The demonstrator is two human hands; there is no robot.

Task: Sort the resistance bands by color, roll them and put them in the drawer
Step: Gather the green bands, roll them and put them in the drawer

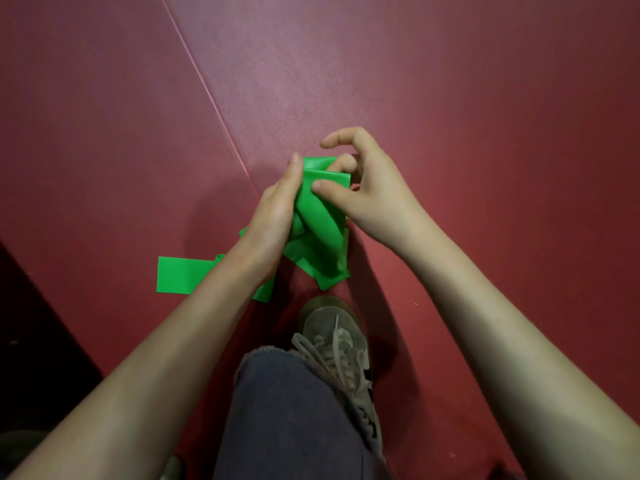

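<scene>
Where our two hands meet over the red mat (450, 98), our left hand (277, 209) grips the bunched green band (320, 220) from its left side and our right hand (374, 195) pinches its upper fold, forefinger lifted clear. We count one band; its loose end lies flat on the mat under our left forearm.

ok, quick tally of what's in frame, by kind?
Green resistance band: 1, as far as the folds show
Hands: 2, left hand and right hand, both gripping it
Sneaker: 1
Total: 4
</scene>
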